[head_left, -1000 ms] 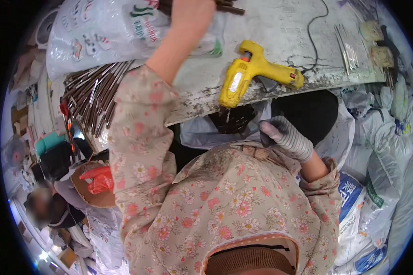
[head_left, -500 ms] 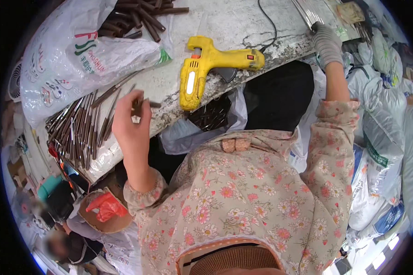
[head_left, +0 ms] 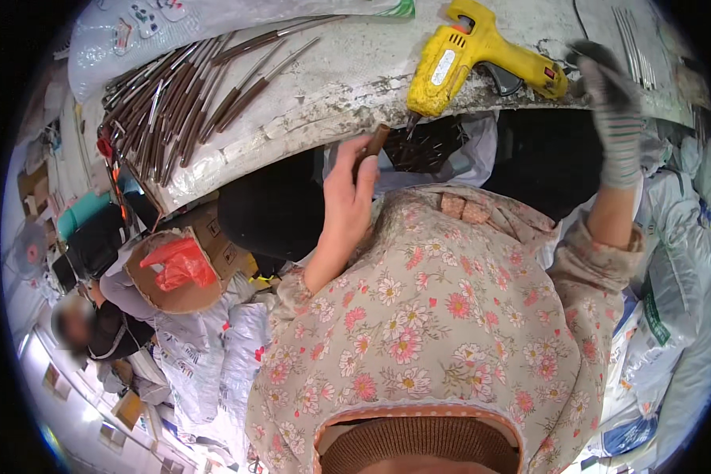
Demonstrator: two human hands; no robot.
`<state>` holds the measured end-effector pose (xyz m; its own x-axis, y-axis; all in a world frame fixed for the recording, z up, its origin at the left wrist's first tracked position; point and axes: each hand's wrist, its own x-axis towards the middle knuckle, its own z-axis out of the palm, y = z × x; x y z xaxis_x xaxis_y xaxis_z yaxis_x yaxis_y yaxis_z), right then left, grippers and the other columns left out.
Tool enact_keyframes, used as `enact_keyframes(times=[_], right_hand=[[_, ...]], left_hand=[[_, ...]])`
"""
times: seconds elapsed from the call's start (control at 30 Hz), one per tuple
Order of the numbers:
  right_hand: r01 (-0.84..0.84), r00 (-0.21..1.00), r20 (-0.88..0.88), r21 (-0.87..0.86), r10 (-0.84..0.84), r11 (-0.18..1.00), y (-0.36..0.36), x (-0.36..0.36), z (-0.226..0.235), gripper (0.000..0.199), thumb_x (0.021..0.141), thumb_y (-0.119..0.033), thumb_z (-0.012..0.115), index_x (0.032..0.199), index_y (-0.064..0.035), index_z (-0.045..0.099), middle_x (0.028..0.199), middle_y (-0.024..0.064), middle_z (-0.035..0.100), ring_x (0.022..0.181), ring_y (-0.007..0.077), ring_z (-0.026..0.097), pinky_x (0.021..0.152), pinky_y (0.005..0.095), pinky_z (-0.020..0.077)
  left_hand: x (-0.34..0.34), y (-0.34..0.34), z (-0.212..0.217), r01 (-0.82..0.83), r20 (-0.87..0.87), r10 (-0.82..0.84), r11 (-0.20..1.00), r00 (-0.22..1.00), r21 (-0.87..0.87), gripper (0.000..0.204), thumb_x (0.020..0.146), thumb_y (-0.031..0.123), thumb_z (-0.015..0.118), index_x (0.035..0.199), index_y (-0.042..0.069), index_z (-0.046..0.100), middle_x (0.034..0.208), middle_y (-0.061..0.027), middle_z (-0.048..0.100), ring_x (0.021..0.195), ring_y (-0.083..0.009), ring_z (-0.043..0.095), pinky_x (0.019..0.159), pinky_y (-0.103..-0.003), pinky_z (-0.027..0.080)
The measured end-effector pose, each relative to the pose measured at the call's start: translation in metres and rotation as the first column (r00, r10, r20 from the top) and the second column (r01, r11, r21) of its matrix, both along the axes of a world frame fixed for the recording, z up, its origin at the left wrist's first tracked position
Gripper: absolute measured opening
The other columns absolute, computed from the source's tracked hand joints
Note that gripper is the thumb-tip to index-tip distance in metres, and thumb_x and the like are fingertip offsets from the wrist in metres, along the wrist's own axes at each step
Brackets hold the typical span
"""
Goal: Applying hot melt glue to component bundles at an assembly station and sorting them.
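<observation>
My left hand, bare, pinches a short brown tube just off the table's front edge. The tube's end stands near the dark nozzle of a yellow hot glue gun, apart from it. That gun lies on the table with its nozzle over the edge. In a striped grey glove, my right hand is between the gun's rear end and several thin metal rods. Motion blurs its fingers, so whether it holds anything cannot be made out.
Brown-handled metal rods lie piled at the table's left. A white plastic bag sits behind them. Below the gun, an open bag holds dark pieces. A carton with red plastic and a person are at left; sacks crowd the right.
The view has shifted, putting the table higher and farther right. My left hand has moved from beside the rod pile to near the nozzle. My right hand has come off the metal rods.
</observation>
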<state>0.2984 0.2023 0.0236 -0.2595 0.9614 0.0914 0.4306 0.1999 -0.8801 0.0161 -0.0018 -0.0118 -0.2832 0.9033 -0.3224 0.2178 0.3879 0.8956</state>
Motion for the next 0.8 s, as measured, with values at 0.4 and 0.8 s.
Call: enact_keyframes(times=[0.4, 0.8], right_hand=[[-0.194, 0.426, 0.904, 0.05, 0.039, 0.98, -0.024, -0.066, -0.008, 0.072, 0.069, -0.035, 0.07, 0.129, -0.014, 0.036, 0.112, 0.0144, 0.052, 0.1, 0.0314, 0.054, 0.082, 0.0359, 0.0462], [-0.268, 0.616, 0.778, 0.059, 0.124, 0.962, -0.011, -0.043, -0.031, 0.06, 0.072, -0.029, 0.066, 0.126, -0.0205, 0.041, 0.114, 0.0115, 0.054, 0.096, 0.0333, 0.056, 0.076, 0.043, 0.0468]], left_hand=[[0.016, 0.011, -0.002, 0.088, 0.278, -0.068, 0.994, 0.958, -0.06, 0.02, 0.091, 0.012, 0.043, 0.107, 0.0, 0.044, 0.067, -0.0043, 0.053, 0.049, -0.0077, 0.047, 0.045, -0.022, 0.038], [0.019, 0.007, 0.001, 0.012, 0.306, -0.008, 1.0, 0.952, -0.013, 0.018, 0.091, 0.011, 0.044, 0.104, -0.001, 0.047, 0.07, -0.0036, 0.053, 0.051, -0.0058, 0.045, 0.047, -0.021, 0.036]])
